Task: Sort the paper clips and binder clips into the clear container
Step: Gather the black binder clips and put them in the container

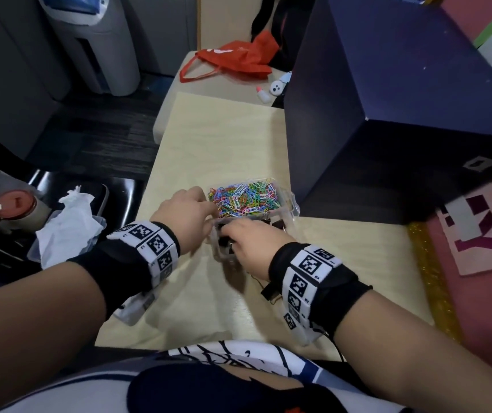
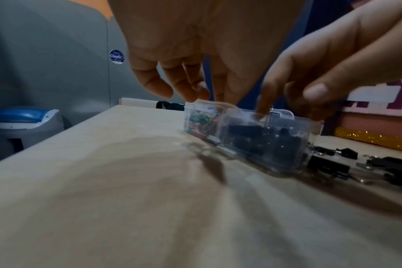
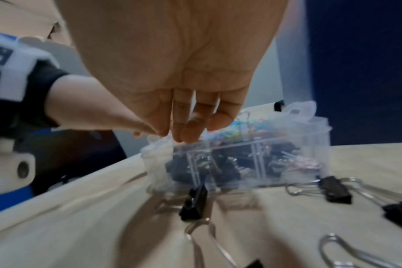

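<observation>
The clear container [image 1: 293, 208] sits mid-table; its far compartment is full of coloured paper clips [image 1: 243, 198] and its near compartments hold black binder clips [image 2: 248, 137]. My left hand [image 1: 206, 214] grips the container's left end, fingers over the rim [image 2: 195, 96] and thumb at the near corner. My right hand [image 1: 232, 238] hovers over the near compartment, its index finger [image 2: 263, 107] poking straight down among the binder clips beside an upright wire handle; I see nothing pinched in it. Loose binder clips [image 3: 193, 204] lie on the table in front of the container.
A large dark blue box [image 1: 387, 114] stands right behind the container on the right. More loose binder clips [image 3: 335, 188] lie to the right near the table's gold-trimmed edge [image 1: 429, 263]. A red bag [image 1: 235, 59] and a glue stick [image 1: 264, 95] lie at the far end.
</observation>
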A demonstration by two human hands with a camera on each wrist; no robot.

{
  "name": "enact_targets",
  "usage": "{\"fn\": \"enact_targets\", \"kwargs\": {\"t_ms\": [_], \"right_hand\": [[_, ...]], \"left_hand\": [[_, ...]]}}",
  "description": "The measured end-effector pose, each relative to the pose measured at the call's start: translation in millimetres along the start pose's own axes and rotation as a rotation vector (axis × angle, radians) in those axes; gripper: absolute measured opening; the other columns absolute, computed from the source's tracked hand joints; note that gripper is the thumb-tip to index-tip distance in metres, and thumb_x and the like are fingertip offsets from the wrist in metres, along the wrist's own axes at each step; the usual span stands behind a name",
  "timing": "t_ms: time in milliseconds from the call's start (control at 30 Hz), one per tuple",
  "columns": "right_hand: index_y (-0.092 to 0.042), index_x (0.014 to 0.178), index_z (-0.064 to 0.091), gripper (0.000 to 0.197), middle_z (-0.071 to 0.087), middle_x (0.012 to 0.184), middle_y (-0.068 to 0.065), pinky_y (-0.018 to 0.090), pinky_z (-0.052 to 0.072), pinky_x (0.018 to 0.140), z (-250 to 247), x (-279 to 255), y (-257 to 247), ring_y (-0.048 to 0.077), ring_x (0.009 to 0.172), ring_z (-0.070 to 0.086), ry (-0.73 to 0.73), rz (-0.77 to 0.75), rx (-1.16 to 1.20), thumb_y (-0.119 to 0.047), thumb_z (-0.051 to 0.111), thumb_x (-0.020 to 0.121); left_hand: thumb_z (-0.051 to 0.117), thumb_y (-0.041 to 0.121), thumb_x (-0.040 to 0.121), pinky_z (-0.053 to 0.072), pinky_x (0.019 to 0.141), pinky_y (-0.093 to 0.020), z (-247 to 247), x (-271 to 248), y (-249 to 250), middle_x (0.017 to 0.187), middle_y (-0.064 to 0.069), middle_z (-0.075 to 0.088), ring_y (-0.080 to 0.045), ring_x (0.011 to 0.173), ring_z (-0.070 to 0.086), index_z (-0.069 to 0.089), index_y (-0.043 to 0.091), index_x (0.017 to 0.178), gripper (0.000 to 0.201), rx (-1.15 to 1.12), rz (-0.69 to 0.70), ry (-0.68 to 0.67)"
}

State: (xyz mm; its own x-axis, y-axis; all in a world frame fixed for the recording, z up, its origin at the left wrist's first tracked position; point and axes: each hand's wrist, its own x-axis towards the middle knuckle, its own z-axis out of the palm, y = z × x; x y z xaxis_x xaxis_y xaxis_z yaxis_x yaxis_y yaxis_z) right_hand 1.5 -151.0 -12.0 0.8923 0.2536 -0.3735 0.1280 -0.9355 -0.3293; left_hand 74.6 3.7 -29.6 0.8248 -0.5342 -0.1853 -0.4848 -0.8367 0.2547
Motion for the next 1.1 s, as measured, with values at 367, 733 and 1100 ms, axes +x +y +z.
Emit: {"fn": "enact_targets", "kwargs": {"t_ms": [367,733,1100], "right_hand": [[-0.015,0.117,0.044,0.023,0.060,0.115,0.010,0.037,0.044,0.073,-5,18,0,0.032,0.103,0.059,-0.036,0.024,-0.163,-0.024,0.040,0.096],[-0.028,0.132,0.046,0.039,0.039,0.124,0.011,0.045,0.041,0.094,10,26,6,0.038,0.117,0.047,-0.168,0.172,-0.168,-0.040,0.034,0.096],[-0.021,0.133,0.045,0.044,0.034,0.132,0.013,0.044,0.035,0.098,16,25,-11,0.035,0.124,0.038,-0.148,0.265,-0.185,-0.044,0.032,0.098]], "left_hand": [[0.053,0.026,0.090,0.048,0.085,-0.043,5,4,-1,0.112,-0.002,0.052,-0.027,0.105,0.051,0.066,0.029,0.111,0.025,-0.048,-0.025,-0.013],[0.058,0.037,0.089,0.049,0.087,-0.044,8,7,-2,0.113,-0.002,0.051,-0.026,0.103,0.054,0.066,0.027,0.108,0.023,-0.116,-0.025,-0.056],[0.057,0.031,0.091,0.048,0.087,-0.043,8,9,-3,0.113,-0.001,0.052,-0.026,0.107,0.053,0.067,0.027,0.110,0.022,-0.111,-0.040,-0.056]]}}
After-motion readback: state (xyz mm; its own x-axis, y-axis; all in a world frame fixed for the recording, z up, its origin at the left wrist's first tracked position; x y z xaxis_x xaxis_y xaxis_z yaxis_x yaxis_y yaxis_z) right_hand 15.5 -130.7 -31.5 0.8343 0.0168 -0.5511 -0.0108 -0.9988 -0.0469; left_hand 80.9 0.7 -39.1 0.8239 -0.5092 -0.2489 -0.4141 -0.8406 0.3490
